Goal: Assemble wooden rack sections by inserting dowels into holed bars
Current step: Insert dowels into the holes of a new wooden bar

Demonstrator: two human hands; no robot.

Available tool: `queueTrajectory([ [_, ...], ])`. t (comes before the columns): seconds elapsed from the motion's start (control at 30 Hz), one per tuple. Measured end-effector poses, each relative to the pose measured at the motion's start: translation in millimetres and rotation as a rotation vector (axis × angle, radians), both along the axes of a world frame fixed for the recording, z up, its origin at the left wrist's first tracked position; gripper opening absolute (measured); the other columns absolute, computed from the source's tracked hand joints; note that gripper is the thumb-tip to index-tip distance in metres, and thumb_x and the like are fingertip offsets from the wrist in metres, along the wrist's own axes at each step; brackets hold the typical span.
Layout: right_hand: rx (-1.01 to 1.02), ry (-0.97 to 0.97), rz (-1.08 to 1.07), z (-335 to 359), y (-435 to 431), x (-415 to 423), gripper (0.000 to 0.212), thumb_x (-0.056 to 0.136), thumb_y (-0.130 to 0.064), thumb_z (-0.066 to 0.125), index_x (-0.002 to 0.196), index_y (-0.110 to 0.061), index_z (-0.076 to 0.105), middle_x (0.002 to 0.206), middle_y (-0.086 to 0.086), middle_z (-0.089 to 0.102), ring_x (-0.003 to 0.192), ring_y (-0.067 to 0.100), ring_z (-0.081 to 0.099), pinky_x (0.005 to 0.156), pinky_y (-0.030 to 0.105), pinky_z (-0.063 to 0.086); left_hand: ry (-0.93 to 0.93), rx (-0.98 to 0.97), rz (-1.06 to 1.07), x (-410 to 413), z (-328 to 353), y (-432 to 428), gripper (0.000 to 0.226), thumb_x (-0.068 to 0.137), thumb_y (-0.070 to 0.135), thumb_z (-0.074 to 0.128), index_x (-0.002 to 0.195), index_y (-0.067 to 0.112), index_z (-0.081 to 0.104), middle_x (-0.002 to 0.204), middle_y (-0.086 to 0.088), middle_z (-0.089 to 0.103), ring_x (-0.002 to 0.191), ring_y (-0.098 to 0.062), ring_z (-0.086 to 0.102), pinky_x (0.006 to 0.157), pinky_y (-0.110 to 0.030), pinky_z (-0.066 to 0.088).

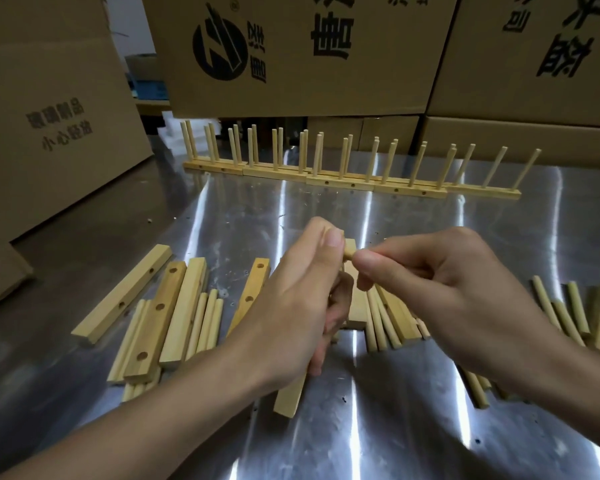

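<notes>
My left hand point(298, 299) grips a pale wooden bar point(290, 398) held nearly on end above the table; its lower end sticks out below my palm. My right hand point(440, 282) pinches a short dowel end point(349, 253) between thumb and forefinger, right at the bar's top by my left thumb. Most of that dowel is hidden by my fingers. Loose holed bars point(153, 317) and dowels point(207, 318) lie on the left. More dowels point(378, 320) and bars lie under my hands.
Several finished rack sections point(354, 183) with upright dowels stand in a row at the back of the shiny metal table point(378, 427). Cardboard boxes point(49, 126) wall the left and back sides. Further dowels point(565, 317) and a wood piece lie at the right edge.
</notes>
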State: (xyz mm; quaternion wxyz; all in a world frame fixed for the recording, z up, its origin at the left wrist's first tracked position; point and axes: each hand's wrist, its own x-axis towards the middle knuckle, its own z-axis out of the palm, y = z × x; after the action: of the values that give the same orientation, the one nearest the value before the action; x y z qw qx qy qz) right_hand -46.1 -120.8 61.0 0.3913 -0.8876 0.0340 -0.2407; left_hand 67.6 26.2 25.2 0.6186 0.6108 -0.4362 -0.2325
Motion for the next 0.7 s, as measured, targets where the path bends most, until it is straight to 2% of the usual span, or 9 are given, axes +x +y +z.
queueTrajectory([
  [0.1,0.167,0.094,-0.009,2,-1,-2,0.044,0.096,-0.05,0.065,0.073,-0.013,0.074,0.048,-0.004,0.029,0.043,0.007,0.028,0.044,0.016,0.029,-0.016,-0.029,0.024,-5,-1,-5,0.046,0.114,0.052,0.028,0.102,0.012,0.047,0.056,-0.01,0.04,0.035,-0.022,0.033,0.036,-0.028,0.033],
  [0.17,0.436,0.199,0.018,9,-5,-4,0.046,0.094,-0.047,0.068,0.074,-0.005,0.071,0.05,-0.002,0.028,0.043,0.011,0.026,0.042,0.022,0.026,-0.019,-0.075,0.032,-6,1,-10,0.043,0.116,0.047,0.027,0.101,0.012,0.046,0.054,-0.001,0.045,0.034,-0.021,0.032,0.034,-0.029,0.029],
  [0.23,0.552,0.305,0.038,17,-8,-4,0.042,0.095,-0.045,0.068,0.076,-0.008,0.075,0.052,-0.005,0.029,0.043,0.01,0.028,0.04,0.021,0.026,-0.031,-0.081,0.026,-7,2,-13,0.041,0.117,0.046,0.026,0.1,0.015,0.046,0.056,-0.001,0.049,0.035,-0.022,0.033,0.034,-0.029,0.031],
  [0.37,0.26,0.305,0.064,25,-5,-5,0.037,0.096,-0.057,0.063,0.088,-0.026,0.082,0.054,0.005,0.032,0.048,0.022,0.029,0.047,0.036,0.025,-0.007,-0.073,0.067,-5,3,-5,0.044,0.114,0.055,0.028,0.098,0.019,0.049,0.059,-0.01,0.044,0.037,-0.024,0.035,0.036,-0.029,0.036],
  [0.43,0.022,0.164,0.02,21,-7,-7,0.033,0.099,-0.057,0.059,0.094,-0.031,0.078,0.054,0.003,0.042,0.045,0.01,0.038,0.044,0.028,0.033,0.056,-0.082,0.043,-2,4,-3,0.044,0.112,0.055,0.031,0.098,0.017,0.049,0.062,-0.009,0.046,0.037,-0.023,0.036,0.037,-0.027,0.036],
  [0.5,-0.28,0.035,-0.064,10,-9,-10,0.029,0.104,-0.054,0.054,0.098,-0.031,0.071,0.059,-0.006,0.052,0.052,0.01,0.05,0.048,0.027,0.042,0.154,-0.065,0.009,2,1,-3,0.042,0.113,0.052,0.035,0.097,0.015,0.049,0.066,-0.009,0.048,0.037,-0.022,0.036,0.037,-0.025,0.035],
  [0.57,-0.57,-0.034,-0.143,-4,-5,-11,0.03,0.109,-0.047,0.046,0.099,-0.026,0.065,0.069,-0.01,0.054,0.058,0.013,0.053,0.051,0.039,0.048,0.235,-0.033,-0.054,5,-3,-2,0.039,0.114,0.046,0.036,0.096,0.014,0.048,0.07,-0.011,0.048,0.036,-0.021,0.035,0.037,-0.023,0.035],
  [0.63,-0.732,-0.032,-0.195,-17,2,-9,0.031,0.11,-0.042,0.04,0.096,-0.02,0.057,0.071,-0.01,0.047,0.056,0.025,0.053,0.045,0.042,0.047,0.274,0.003,-0.096,6,-6,-2,0.036,0.115,0.043,0.035,0.098,0.013,0.046,0.07,-0.01,0.047,0.034,-0.019,0.034,0.037,-0.022,0.035],
  [0.7,-0.803,-0.032,-0.23,-24,4,-5,0.033,0.109,-0.043,0.037,0.091,-0.02,0.052,0.067,-0.013,0.037,0.049,0.029,0.05,0.039,0.039,0.042,0.291,0.045,-0.107,8,-8,-2,0.037,0.115,0.045,0.033,0.099,0.015,0.046,0.067,-0.009,0.046,0.034,-0.019,0.033,0.036,-0.022,0.035],
])
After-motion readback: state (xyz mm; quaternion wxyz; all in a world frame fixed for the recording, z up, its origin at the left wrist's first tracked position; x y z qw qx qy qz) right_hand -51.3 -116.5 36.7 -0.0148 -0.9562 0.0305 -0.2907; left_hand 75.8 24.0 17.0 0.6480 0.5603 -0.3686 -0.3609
